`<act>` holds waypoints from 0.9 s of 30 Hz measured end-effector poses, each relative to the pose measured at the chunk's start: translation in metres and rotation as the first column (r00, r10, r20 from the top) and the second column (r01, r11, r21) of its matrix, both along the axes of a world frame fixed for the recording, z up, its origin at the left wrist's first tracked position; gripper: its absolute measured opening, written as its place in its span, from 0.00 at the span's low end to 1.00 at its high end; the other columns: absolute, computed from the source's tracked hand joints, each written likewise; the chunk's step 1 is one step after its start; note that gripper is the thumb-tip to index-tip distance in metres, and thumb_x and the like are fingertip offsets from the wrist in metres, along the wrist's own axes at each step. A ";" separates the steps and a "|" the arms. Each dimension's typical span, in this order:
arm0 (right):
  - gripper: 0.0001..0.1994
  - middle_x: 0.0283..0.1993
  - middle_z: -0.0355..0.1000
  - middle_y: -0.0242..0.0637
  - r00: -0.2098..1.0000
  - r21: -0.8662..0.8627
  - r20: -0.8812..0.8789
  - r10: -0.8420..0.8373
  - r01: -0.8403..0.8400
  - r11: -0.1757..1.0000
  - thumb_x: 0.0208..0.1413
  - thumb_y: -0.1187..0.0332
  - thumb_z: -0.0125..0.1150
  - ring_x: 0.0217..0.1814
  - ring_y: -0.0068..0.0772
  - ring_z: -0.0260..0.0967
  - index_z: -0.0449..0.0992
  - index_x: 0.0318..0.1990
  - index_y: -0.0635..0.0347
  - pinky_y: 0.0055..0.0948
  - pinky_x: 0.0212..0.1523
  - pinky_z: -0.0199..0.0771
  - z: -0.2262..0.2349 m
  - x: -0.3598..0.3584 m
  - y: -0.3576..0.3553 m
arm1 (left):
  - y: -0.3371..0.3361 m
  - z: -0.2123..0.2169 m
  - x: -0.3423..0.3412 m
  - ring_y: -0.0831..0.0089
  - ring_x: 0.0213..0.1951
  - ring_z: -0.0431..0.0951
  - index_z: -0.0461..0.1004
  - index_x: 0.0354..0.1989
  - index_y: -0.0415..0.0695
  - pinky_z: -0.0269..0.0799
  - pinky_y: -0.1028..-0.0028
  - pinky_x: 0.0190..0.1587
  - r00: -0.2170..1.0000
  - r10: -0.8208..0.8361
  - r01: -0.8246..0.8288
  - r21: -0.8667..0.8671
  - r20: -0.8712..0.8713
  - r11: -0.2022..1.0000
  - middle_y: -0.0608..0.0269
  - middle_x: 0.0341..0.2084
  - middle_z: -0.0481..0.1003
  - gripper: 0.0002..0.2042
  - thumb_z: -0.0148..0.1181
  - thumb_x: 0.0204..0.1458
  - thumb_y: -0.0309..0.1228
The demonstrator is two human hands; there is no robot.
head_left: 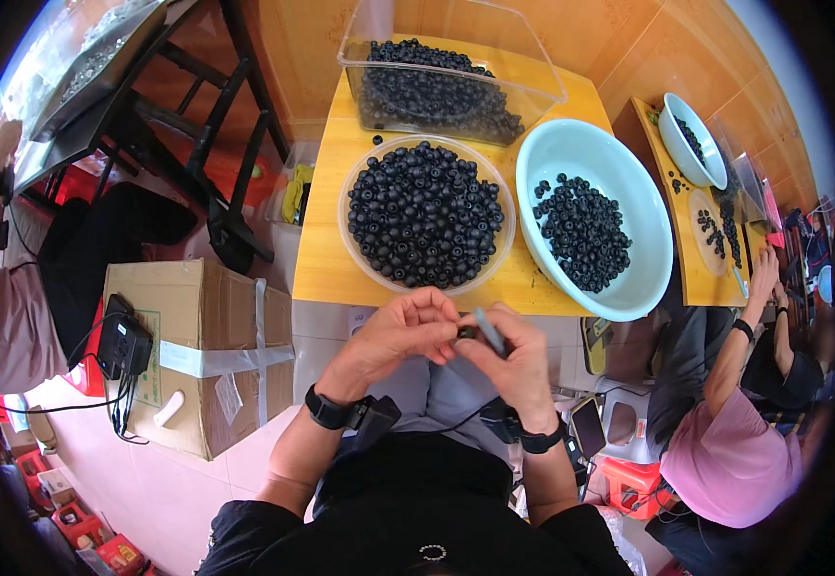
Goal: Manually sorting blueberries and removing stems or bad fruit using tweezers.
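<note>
Black bead pinched by both hands, bowls beyond.

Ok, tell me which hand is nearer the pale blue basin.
Right. The right hand sits just below the basin's near rim, pinching a grey tool. The left hand is farther to the left, below the clear bowl of black beads.
</note>
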State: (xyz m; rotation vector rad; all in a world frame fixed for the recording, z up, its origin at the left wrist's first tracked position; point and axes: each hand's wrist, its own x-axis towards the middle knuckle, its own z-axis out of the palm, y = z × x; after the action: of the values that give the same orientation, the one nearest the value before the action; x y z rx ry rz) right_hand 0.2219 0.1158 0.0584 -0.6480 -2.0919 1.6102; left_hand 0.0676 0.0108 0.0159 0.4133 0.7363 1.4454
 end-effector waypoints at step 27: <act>0.09 0.26 0.66 0.35 0.898 0.520 -0.099 -0.428 0.413 0.748 0.48 0.78 0.63 0.20 0.25 0.60 0.78 0.39 0.65 0.24 0.20 0.57 0.005 0.034 0.026 | 0.038 0.006 -0.043 0.47 0.36 0.71 0.70 0.32 0.37 0.67 0.60 0.38 -0.160 0.071 -0.151 0.096 -0.984 0.984 0.50 0.29 0.69 0.10 0.57 0.39 0.15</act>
State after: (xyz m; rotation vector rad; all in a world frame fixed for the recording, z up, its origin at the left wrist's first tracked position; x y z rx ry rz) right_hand 0.2554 0.1413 0.0638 -0.8598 -2.0744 0.7254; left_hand 0.0244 0.0484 0.0217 1.6167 2.1744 0.9418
